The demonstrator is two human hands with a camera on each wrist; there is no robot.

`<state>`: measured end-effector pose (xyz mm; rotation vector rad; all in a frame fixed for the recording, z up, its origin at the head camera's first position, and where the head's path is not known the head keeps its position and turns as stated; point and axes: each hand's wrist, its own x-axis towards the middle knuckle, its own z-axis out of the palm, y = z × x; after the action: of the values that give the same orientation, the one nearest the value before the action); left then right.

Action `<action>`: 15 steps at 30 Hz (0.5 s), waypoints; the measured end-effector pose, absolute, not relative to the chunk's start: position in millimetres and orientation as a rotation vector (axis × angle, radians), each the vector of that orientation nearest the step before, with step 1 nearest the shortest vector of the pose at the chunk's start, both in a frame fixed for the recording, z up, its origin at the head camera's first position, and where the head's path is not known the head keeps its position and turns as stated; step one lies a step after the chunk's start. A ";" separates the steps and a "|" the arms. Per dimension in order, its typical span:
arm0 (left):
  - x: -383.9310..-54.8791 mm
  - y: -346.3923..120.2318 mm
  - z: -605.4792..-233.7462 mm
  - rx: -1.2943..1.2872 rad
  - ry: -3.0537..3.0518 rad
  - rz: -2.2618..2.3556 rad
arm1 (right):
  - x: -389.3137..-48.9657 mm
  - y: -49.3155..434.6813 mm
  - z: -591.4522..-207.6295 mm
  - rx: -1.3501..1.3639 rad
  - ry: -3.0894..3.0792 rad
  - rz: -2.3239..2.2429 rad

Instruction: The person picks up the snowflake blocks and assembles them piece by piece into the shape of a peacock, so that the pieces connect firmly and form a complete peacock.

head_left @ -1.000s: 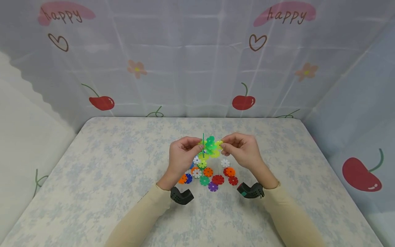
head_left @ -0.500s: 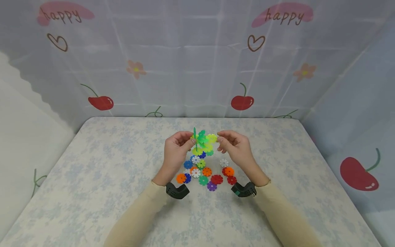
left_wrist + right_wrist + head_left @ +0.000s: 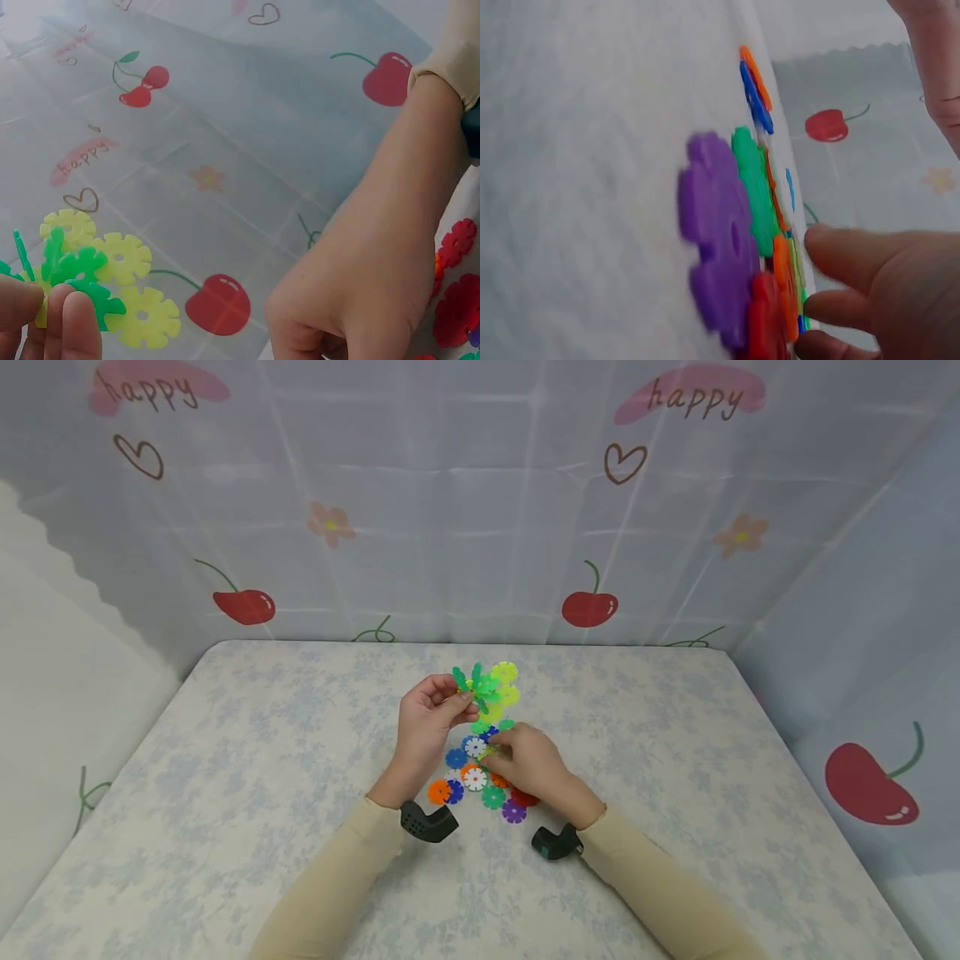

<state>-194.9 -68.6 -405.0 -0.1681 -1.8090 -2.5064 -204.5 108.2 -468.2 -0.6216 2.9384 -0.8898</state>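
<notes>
In the head view my left hand [image 3: 429,718] pinches a cluster of interlocking flower discs [image 3: 506,695], held above the table. Upright green discs [image 3: 81,262] and flat yellow ones [image 3: 146,319] are joined in it; the fingertips hide the join. Lower and to the right, my right hand [image 3: 534,764] reaches down over the loose discs, thumb and forefinger by a yellow-green disc [image 3: 487,752]. The right wrist view has its thumb and fingers apart, close to the pile's edge; whether they touch a disc, I cannot tell.
Loose discs lie on the floral tablecloth [image 3: 225,827]: a purple disc [image 3: 513,811], a green disc [image 3: 492,797], an orange disc [image 3: 439,792], a white disc [image 3: 475,779] and several others. Some red ones are partly under my right hand. A printed curtain [image 3: 450,527] hangs behind the table.
My right hand has let go of the cluster's yellow disc and moved down and left to the loose discs. The left hand has shifted slightly left and turned the cluster.
</notes>
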 end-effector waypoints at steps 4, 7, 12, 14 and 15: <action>-194.4 -67.8 -405.3 -0.160 -1.820 -2.515 | -203.2 106.3 -469.1 -0.585 2.963 -0.858; -194.5 -68.1 -406.3 -0.153 -1.844 -2.492 | -204.4 107.7 -467.8 -0.522 2.911 -0.889; -194.4 -68.8 -405.9 -0.149 -1.920 -2.389 | -213.3 126.6 -453.6 -0.454 2.697 -1.055; -194.1 -69.2 -405.0 -0.153 -1.979 -2.330 | -217.1 139.8 -443.6 -0.412 2.650 -1.172; -194.2 -69.4 -404.5 -0.157 -2.009 -2.304 | -218.6 146.4 -438.5 -0.390 2.645 -1.248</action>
<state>-194.2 -69.4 -404.5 -0.1567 -2.0089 -2.3038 -218.6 146.4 -438.5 -0.3895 2.6453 -1.2476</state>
